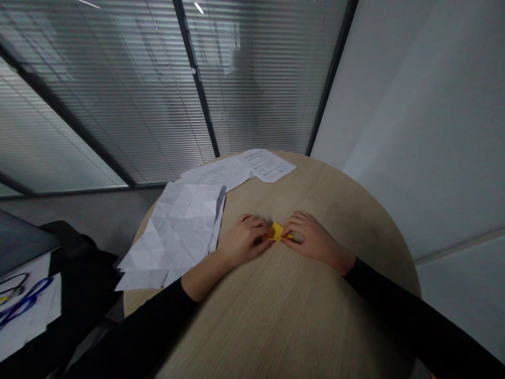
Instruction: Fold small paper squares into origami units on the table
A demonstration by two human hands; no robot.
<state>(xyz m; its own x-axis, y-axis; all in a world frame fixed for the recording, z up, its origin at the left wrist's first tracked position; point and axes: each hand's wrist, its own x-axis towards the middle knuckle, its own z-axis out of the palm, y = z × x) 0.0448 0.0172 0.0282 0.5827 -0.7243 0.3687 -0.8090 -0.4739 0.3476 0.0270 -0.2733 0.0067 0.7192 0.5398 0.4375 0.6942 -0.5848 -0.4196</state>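
Note:
A small piece of folded yellow paper (277, 230) lies between my hands at the middle of the round wooden table (284, 310). My left hand (246, 238) grips its left end, fingers curled and thumb low. Opposite, my right hand (310, 237) pinches the right end between thumb and fingers. Both hands rest close to the tabletop. My fingers hide the two ends of the paper, so its full shape does not show.
Creased white paper sheets (177, 226) cover the table's left side, with a dark narrow object (221, 200) on their right edge. Printed sheets (268, 164) lie at the back. Glass with blinds (256, 95) and a grey wall (445, 105) stand beyond. Lower left, blue loops (27, 302) lie on white paper.

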